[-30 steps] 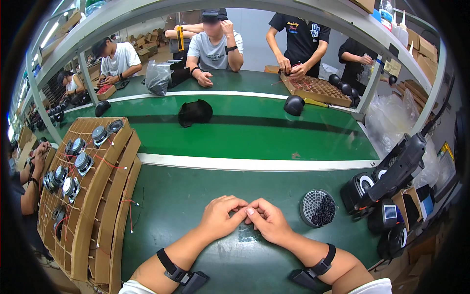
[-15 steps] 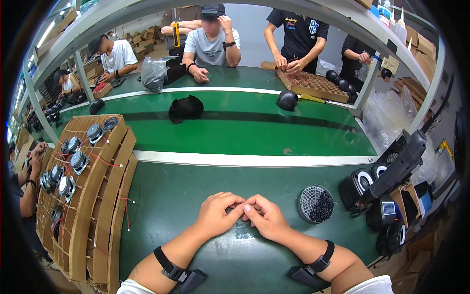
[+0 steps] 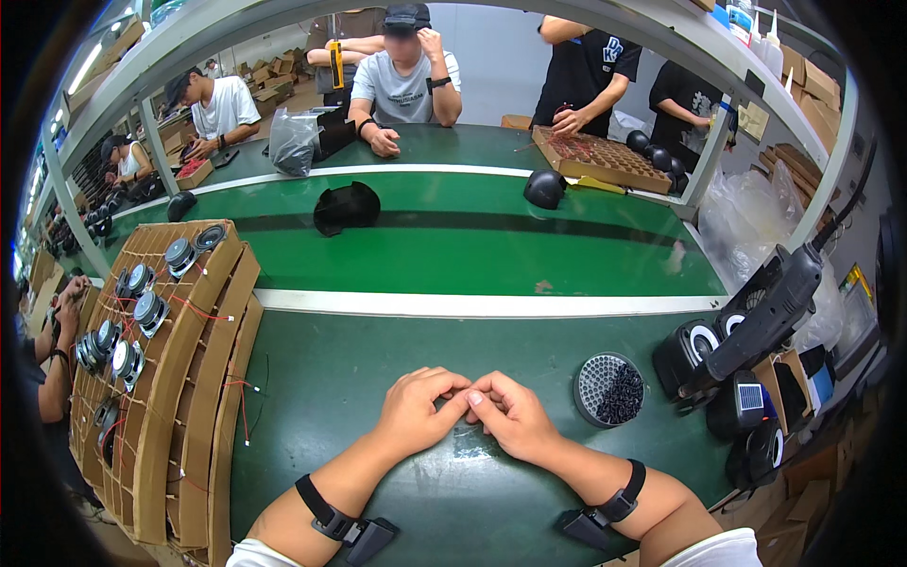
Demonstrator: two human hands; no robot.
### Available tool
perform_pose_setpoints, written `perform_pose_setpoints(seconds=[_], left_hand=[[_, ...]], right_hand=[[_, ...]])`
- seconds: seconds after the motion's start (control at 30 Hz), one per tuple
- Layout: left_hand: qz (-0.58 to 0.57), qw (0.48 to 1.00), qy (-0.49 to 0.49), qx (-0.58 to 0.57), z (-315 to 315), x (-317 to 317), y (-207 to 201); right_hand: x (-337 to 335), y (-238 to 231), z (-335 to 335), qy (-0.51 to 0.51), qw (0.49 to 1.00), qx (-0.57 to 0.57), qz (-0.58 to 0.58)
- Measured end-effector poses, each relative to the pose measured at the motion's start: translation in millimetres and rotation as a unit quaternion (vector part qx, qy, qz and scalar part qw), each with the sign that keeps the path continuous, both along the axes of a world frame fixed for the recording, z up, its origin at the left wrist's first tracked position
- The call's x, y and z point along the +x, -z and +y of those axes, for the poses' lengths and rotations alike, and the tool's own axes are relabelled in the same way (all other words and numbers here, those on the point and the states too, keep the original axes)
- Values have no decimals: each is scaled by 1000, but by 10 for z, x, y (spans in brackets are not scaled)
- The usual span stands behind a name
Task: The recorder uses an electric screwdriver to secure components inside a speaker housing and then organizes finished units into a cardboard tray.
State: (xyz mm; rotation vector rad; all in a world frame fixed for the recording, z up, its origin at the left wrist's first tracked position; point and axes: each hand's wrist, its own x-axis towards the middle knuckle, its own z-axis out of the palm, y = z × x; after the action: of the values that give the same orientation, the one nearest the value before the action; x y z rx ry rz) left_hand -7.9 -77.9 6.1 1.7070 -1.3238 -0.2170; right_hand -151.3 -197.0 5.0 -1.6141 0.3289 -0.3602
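My left hand (image 3: 416, 411) and my right hand (image 3: 515, 418) meet above the green worktable (image 3: 359, 345), thumbs and fingertips pressed together. Both are closed, and whatever lies between the fingers, if anything, is hidden. To the right of my right hand stands a round dish (image 3: 588, 380) with a grid of small holes and a heap of small black screws (image 3: 620, 394). On my left, stacked cardboard trays (image 3: 179, 378) hold several loudspeakers (image 3: 151, 310) with thin red wires.
An electric screwdriver (image 3: 765, 317) leans at the right, over black speaker housings (image 3: 682, 357). Beyond a white rail (image 3: 491, 303) runs a green conveyor belt (image 3: 453, 260) carrying a black shell (image 3: 347, 208) and a round black housing (image 3: 545, 190). Several people work across it.
The black shell and the round housing on the belt have shifted slightly left. A person in black across the belt has raised one arm. My hands have stayed in place.
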Motion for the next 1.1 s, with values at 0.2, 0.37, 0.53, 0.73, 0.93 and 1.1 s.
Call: perform_pose_setpoints(seconds=[0.2, 0.37, 0.53, 0.73, 0.93, 1.1], left_hand=[[-5, 1000, -7, -10, -4, 2, 21], [-2, 1000, 0, 4, 2, 2, -1], [-4, 1000, 0, 3, -2, 5, 15], [-8, 1000, -1, -3, -1, 5, 15], [-8, 1000, -5, 0, 0, 6, 10], [-8, 1000, 0, -11, -31, -9, 14]], right_hand=[[11, 0, 1, 1, 1000, -10, 9], [2, 39, -33, -12, 999, -29, 8], [-1, 31, -28, -13, 1000, -25, 9], [1, 46, -26, -13, 1000, -22, 2], [1, 55, -33, -11, 999, -31, 16], [-13, 2, -13, 10, 1000, -12, 15]])
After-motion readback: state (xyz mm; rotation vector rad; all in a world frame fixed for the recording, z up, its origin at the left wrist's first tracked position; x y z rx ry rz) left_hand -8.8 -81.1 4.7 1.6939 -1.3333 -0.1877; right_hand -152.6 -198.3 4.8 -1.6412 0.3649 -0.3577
